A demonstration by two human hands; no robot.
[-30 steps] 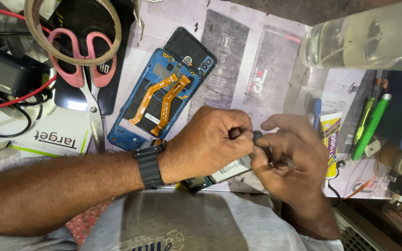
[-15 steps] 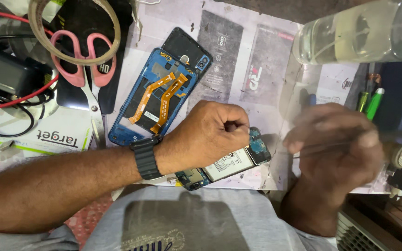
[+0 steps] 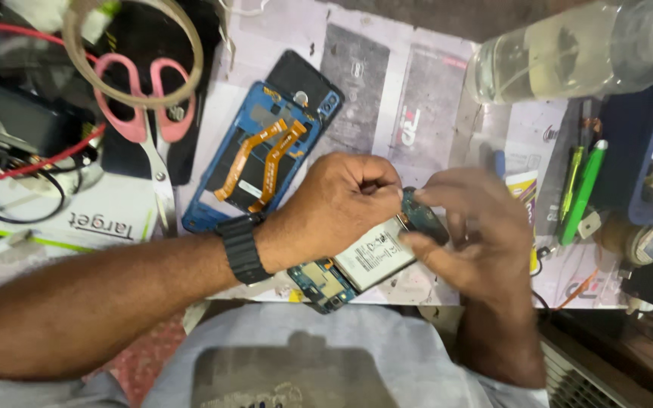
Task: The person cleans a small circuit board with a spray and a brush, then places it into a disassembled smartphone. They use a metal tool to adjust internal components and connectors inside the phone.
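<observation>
Phone already opened, battery and boards bare, held over paper; left hand gripping its middle, right hand pinching top end. Blue back cover apart, reassembly left.

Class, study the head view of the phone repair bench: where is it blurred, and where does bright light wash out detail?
Head view: right hand slightly motion-blurred; left hand and blue phone frame sharper; clear plastic bottle washed out by bright light; near shirt soft, out of focus.

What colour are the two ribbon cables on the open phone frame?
Orange: the ribbon cables run side by side along the blue phone frame, seen in the head view.
</observation>
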